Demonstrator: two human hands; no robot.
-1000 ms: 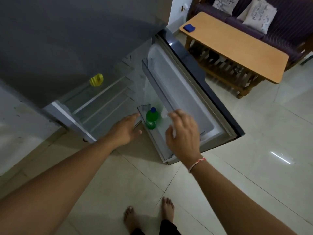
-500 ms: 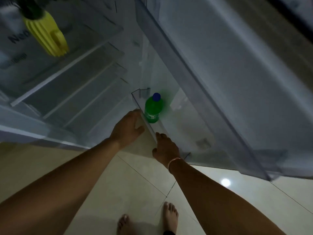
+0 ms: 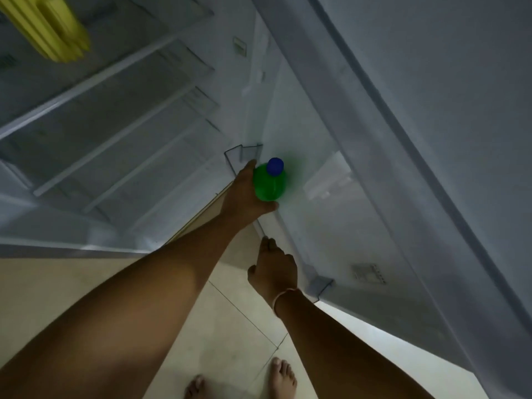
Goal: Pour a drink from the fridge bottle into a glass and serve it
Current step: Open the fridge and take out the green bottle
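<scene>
A green bottle (image 3: 270,184) with a blue cap stands upright in the clear bottom bin (image 3: 305,240) of the open fridge door. My left hand (image 3: 244,194) is wrapped around the bottle's left side, thumb under its near side. My right hand (image 3: 275,269) rests on the front rim of the same door bin, fingers curled over the edge, a thin band on the wrist. No glass is in view.
The fridge interior with several bare wire-edged shelves (image 3: 115,116) fills the left. A yellow ribbed object (image 3: 54,30) hangs at the top left. The door's inner panel (image 3: 417,139) runs along the right. My bare feet (image 3: 283,378) stand on the tiled floor below.
The view has moved closer into the fridge. My left hand went from the bin's corner onto the green bottle. My right hand stays on the bin's rim.
</scene>
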